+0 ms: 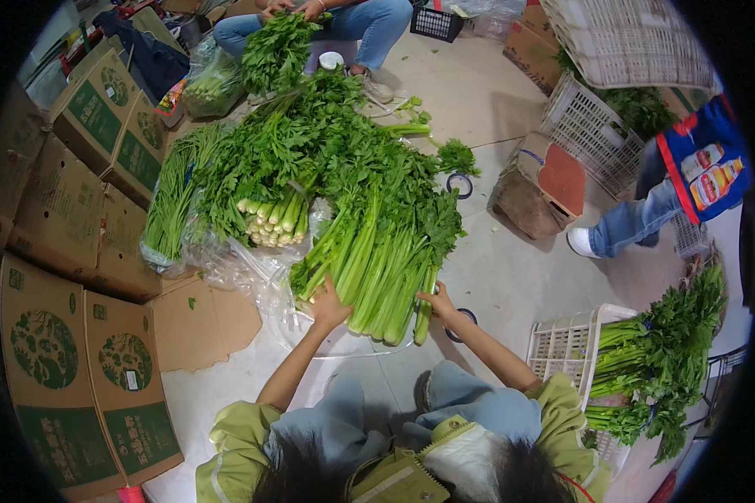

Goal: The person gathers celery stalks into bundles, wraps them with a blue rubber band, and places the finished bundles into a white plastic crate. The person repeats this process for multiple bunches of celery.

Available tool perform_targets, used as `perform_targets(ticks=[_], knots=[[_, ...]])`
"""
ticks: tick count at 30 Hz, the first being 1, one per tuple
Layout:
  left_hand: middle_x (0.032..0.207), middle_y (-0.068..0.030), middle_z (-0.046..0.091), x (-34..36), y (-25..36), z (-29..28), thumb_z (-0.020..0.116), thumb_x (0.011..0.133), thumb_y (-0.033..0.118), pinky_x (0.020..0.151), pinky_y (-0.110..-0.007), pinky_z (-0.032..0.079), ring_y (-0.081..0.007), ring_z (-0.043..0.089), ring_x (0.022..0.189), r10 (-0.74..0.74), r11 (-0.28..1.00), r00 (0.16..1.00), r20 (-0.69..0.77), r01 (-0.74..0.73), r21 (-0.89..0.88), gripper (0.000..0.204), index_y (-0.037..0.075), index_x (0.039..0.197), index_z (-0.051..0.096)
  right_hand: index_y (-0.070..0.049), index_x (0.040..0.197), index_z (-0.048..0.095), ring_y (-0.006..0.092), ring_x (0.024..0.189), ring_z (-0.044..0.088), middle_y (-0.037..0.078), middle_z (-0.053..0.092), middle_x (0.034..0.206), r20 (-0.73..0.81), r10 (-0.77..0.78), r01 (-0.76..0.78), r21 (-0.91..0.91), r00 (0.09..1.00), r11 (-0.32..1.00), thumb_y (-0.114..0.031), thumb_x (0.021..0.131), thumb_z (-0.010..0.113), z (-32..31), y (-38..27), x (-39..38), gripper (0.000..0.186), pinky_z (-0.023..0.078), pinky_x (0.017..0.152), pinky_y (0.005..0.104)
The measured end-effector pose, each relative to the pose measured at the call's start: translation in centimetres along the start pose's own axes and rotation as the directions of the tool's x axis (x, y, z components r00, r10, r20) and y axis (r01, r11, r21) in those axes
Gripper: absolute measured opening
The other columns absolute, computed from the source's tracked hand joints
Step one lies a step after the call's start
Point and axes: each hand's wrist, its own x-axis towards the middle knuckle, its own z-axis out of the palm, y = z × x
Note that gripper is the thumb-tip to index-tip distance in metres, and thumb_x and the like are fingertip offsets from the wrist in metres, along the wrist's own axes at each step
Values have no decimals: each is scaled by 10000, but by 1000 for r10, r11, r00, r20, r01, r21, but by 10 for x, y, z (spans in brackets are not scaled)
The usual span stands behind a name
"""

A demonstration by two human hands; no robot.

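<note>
A broad layer of green celery lies in front of me, cut ends toward me and leaves away. My left hand grips stalks at its left edge; some fingers are hidden among them. At the right edge my right hand has its fingers closed on an outer stalk. Beneath the cut ends lies clear plastic sheeting. Beyond the layer, a bundle of celery shows pale cut ends under a heap of leafy tops.
Cardboard boxes line the left. Thin green stalks lie beside the heap. Dark tape rolls sit to the right. A white crate of celery stands near right. Another person's hands hold leafy celery at the back; someone's leg is right.
</note>
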Motion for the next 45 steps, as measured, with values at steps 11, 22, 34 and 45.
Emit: perform_targets(ticks=[11,22,34,45], knots=[[1124,-135,527,-86,89,-95,644,705,27,743,-347,533,-226,587,930,364,140,892,269,233,-962,699,37,1329,329,-153,1372,355,290,1154,520,173,489,1311,689,-174,-456,626,704,632,-448,892,598,61,-139,-39,613,431,944,517],[1191,-173,512,-94,98,-50,587,784,113,877,-390,498,-239,548,1051,641,-146,681,355,562,-814,592,2,1328,380,40,1295,415,243,873,649,166,617,1108,560,-223,121,214,798,969,-445,908,571,45,-207,-15,640,557,753,399],[1288,-217,493,-52,41,-6,528,828,285,949,-461,438,-346,518,1105,570,-404,642,513,763,-505,630,-80,1324,394,54,1258,424,305,781,620,175,625,915,-107,-27,13,-124,994,992,-271,711,777,-1,53,45,728,517,651,372],[1384,-209,425,-57,47,-7,505,859,292,1029,-484,378,-360,447,1225,669,-495,615,418,788,-367,657,-67,1377,320,4,1033,474,180,494,537,101,582,760,179,142,-212,478,974,852,-177,838,551,-25,-6,18,277,453,455,300]])
